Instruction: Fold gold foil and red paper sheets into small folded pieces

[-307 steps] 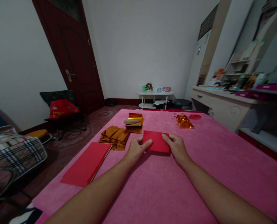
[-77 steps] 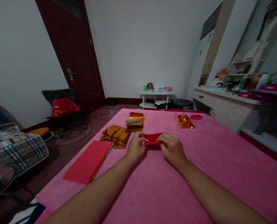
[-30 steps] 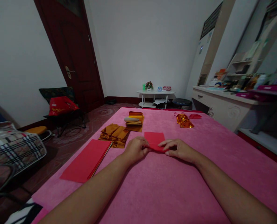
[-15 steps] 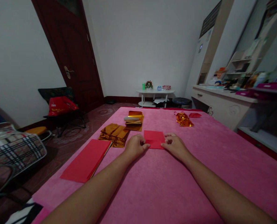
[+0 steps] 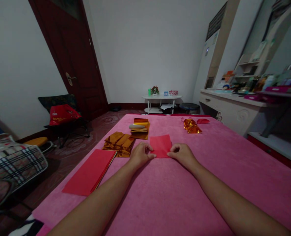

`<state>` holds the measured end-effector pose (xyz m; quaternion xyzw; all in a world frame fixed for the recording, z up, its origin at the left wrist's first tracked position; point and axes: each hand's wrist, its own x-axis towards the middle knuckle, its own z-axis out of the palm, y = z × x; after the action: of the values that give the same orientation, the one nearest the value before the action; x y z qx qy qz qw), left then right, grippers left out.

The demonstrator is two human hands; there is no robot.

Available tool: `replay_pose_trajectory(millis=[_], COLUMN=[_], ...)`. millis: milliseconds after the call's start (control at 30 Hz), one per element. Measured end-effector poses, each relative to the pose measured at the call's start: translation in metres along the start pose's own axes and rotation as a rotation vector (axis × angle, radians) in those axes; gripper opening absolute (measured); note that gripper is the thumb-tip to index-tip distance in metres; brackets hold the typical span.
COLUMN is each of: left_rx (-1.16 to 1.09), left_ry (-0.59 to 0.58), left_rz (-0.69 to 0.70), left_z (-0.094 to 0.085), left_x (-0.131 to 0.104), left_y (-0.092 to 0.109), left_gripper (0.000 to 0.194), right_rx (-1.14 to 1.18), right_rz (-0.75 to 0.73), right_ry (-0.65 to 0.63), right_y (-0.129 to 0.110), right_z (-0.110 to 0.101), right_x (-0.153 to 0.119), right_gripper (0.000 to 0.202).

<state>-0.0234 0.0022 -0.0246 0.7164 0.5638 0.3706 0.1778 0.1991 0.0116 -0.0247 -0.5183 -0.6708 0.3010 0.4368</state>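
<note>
A smooth, matt red paper square lies on a velvety-looking pink cloth, with matt red sheets and a creased gold stack of dull metallic sheen left of the square, and crumpled, glossy gold foil beyond it, to the right.

Bearings taken with 12 o'clock straight ahead. White wall stood at 12, a low white table before it; a dark round stool stood between 12 and 1. At 11, a dark red door was closed. At 10, a folding chair stood on reddish patterned floor. At 2, a pale dresser stood. Light was dim.
</note>
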Motion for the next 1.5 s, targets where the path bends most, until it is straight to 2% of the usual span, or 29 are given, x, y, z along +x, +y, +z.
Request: replay_pose_trajectory(millis=[133,233,333,533,833,900,1033,1267,1433,1500], left_rx=[-0.266,-0.531,-0.661,-0.734,-0.767,-0.744,-0.755,-0.921,-0.963,-0.964], left_ry=[0.028,-0.036,-0.098,0.005,0.083,0.110,0.155,0.187,0.154,0.156], left_rz=[-0.044,-0.084,-0.102,-0.197,-0.232,-0.239,-0.268,-0.388,-0.406,-0.415], left_z=[0.004,0.002,-0.003,-0.001,0.004,0.003,0.001,0.001,0.001,0.001], left_x=[0.003,0.002,0.000,-0.006,-0.008,-0.008,-0.009,-0.009,-0.009,-0.008], left_y=[-0.002,0.004,0.013,0.025,0.026,0.026,0.027,0.033,0.033,0.031], left_gripper=[0.036,0.033,0.029,0.033,0.032,0.032,0.034,0.039,0.037,0.035], right_rx=[0.249,0.366,0.409,0.449,0.615,0.613,0.542,0.608,0.686,0.705], right_rz=[0.006,0.036,0.020,0.013,0.162,0.171,0.160,0.196,0.254,0.271], right_ry=[0.027,0.034,0.038,0.083,0.177,0.155,0.035,0.071,-0.017,-0.016], right_y=[-0.011,-0.018,-0.021,-0.019,-0.022,-0.024,-0.030,-0.032,-0.035,-0.034], right_z=[-0.002,-0.006,-0.007,-0.003,0.008,0.009,0.012,0.017,0.014,0.012], right_x=[-0.003,-0.004,-0.004,-0.003,-0.006,-0.007,-0.011,-0.014,-0.013,-0.013], right_gripper=[0.018,0.021,0.023,0.024,0.027,0.028,0.028,0.029,0.028,0.029])
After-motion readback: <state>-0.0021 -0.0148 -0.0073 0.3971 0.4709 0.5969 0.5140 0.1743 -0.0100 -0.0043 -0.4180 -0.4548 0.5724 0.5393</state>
